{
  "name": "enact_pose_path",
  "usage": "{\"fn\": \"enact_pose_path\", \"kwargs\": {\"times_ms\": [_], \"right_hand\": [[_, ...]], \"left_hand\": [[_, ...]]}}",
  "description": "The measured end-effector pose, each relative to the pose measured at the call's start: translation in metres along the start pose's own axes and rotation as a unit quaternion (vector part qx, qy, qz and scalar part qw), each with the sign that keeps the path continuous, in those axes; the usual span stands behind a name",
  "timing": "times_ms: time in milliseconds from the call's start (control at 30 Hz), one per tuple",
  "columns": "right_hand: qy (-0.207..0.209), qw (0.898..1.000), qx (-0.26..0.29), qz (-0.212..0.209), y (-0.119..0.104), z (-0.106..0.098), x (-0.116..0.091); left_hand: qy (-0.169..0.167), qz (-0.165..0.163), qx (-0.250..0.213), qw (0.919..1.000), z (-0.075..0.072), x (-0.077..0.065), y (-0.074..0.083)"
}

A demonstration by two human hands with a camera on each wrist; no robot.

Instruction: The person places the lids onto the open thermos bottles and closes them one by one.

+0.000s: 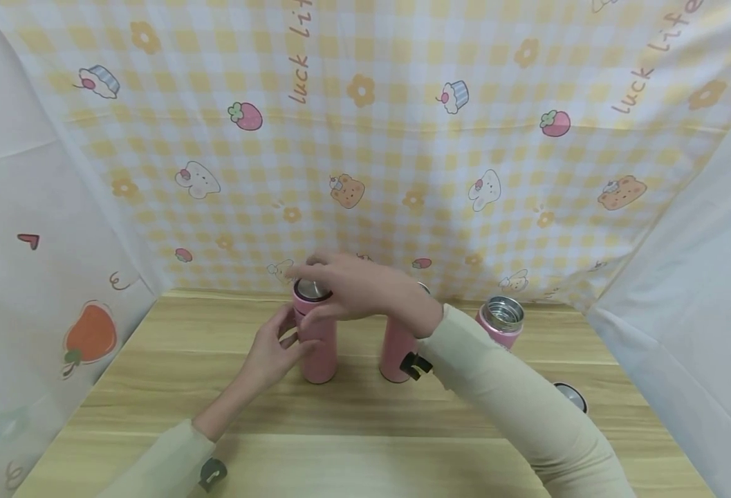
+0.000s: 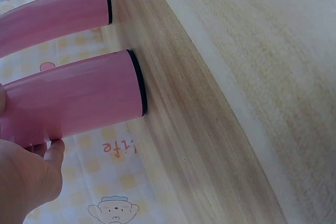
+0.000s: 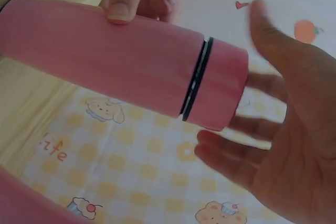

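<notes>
A pink thermos bottle [image 1: 319,358] stands upright on the table, its pink screw cap [image 3: 220,85] on top above a dark ring. My left hand [image 1: 270,356] holds the bottle's body from the left side, thumb in front, as the right wrist view shows too. Around the cap spreads my right hand [image 1: 365,285]. In the right wrist view its thumb [image 3: 268,30] stands away from the cap, and the other fingers reach behind and below it. Whether any of those fingertips touch the cap I cannot tell.
A second pink bottle [image 1: 396,349] stands to the right, partly behind my right forearm. Farther right is a pink bottle with an uncovered steel mouth [image 1: 503,315]. A loose lid [image 1: 570,397] lies on the wooden table [image 1: 359,415]. A checkered cloth [image 1: 402,152] hangs behind.
</notes>
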State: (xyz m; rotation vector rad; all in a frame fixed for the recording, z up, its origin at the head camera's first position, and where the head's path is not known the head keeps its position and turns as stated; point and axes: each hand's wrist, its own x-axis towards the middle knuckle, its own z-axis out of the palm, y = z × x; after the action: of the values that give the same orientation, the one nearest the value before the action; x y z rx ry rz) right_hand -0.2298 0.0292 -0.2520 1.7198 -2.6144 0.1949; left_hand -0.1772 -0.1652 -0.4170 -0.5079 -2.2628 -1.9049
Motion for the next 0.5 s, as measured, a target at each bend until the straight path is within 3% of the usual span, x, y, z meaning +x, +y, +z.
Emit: {"fn": "enact_pose_path", "kwargs": {"times_ms": [200, 500], "right_hand": [[-0.046, 0.995, 0.079, -0.05, 0.0073, -0.0037, -0.0009], [-0.084, 0.99, 0.112, -0.027, 0.0051, -0.0072, -0.0004]], "left_hand": [[0.004, -0.003, 0.002, 1.0, 0.0006, 0.0004, -0.0006], [0.004, 0.004, 0.003, 1.0, 0.001, -0.0001, -0.0005]]}}
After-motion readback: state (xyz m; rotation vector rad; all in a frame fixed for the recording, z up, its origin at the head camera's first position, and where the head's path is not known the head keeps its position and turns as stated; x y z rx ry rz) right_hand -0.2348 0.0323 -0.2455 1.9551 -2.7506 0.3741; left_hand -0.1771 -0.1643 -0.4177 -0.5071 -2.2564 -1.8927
